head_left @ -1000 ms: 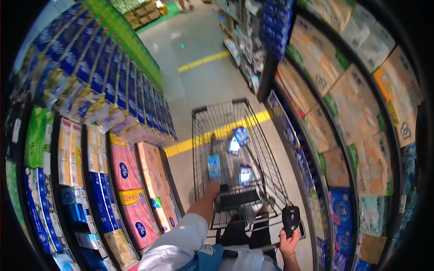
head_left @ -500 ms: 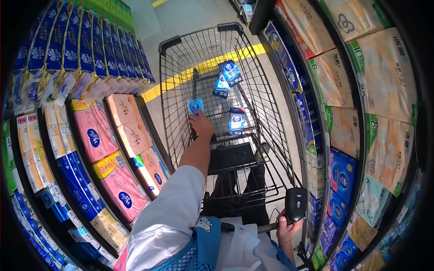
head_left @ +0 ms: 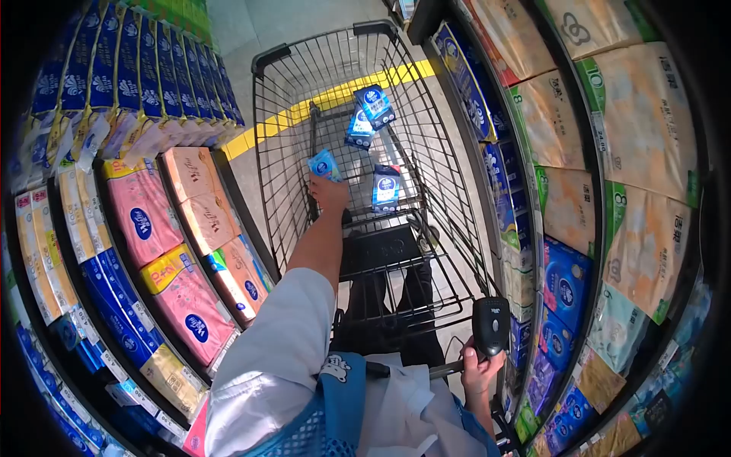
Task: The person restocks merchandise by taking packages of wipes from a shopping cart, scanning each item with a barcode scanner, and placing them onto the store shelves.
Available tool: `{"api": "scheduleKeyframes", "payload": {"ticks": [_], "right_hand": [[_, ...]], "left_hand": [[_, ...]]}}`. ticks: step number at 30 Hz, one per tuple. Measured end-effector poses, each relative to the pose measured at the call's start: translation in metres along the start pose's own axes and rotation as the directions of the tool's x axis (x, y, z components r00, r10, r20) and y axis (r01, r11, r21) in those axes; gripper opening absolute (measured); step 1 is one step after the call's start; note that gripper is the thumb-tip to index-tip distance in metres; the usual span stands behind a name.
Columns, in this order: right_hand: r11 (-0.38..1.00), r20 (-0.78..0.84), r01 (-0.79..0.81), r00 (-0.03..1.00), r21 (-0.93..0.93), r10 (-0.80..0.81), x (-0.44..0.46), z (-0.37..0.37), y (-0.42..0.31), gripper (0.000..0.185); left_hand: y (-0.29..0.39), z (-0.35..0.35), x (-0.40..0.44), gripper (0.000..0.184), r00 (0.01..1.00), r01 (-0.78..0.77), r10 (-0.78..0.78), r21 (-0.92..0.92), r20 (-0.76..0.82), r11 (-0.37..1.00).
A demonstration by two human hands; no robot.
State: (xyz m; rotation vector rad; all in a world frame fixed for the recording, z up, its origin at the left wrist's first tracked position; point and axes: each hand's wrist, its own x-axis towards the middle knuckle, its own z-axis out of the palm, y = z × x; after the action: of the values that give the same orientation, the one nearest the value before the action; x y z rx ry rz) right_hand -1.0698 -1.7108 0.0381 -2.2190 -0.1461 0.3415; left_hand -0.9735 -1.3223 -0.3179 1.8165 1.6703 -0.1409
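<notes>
My left hand [head_left: 329, 194] reaches down into the wire shopping cart [head_left: 268, 114] and is closed on the near end of a small blue tissue pack [head_left: 324, 164], near the basket's left side. Farther right in the basket, one blue-and-white tissue pack [head_left: 373, 104] partly overlaps another tissue pack [head_left: 359, 128]. A separate tissue pack [head_left: 387, 189] lies nearer to me. My right hand [head_left: 481, 372] is closed around the right end of the cart handle [head_left: 445, 370], its fingers partly hidden. Just above it sits a black device with a grey oval button [head_left: 491, 326].
Shelves flank the cart closely. To the left are pink tissue packages [head_left: 143, 221] and stacked blue packages [head_left: 103, 68]; to the right, large orange-patterned packages [head_left: 640, 137]. A yellow floor strip [head_left: 244, 143] crosses beneath the cart.
The cart and its packs appear slightly higher and farther left in view. The pack in my left hand has turned a little. My right hand stays at the handle end.
</notes>
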Motion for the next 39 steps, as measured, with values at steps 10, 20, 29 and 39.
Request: {"api": "scheduleKeyframes", "payload": {"ticks": [10,20,29,39], "right_hand": [[0.984,-0.04,-0.012,0.999,0.178,0.019,0.022,0.013,-0.003,0.023],[0.932,0.086,0.25,0.956,0.261,-0.281,0.042,0.017,0.022,0.027],[0.796,0.615,-0.127,0.709,0.592,-0.345,0.05,-0.015,-0.036,0.035],[0.954,0.882,0.133,0.363,0.27,-0.301,0.037,-0.03,-0.106,0.029]], "left_hand": [[0.037,-0.071,-0.037,0.055,0.592,0.758,0.367,-0.651,0.717,0.048],[0.039,-0.275,-0.177,0.085,0.305,0.628,0.891,-0.774,0.335,0.076],[-0.031,-0.327,-0.263,0.098,0.463,0.553,0.833,-0.833,0.302,-0.006],[-0.059,-0.293,-0.319,0.086,0.556,0.477,0.808,-0.871,0.194,-0.119]]}}
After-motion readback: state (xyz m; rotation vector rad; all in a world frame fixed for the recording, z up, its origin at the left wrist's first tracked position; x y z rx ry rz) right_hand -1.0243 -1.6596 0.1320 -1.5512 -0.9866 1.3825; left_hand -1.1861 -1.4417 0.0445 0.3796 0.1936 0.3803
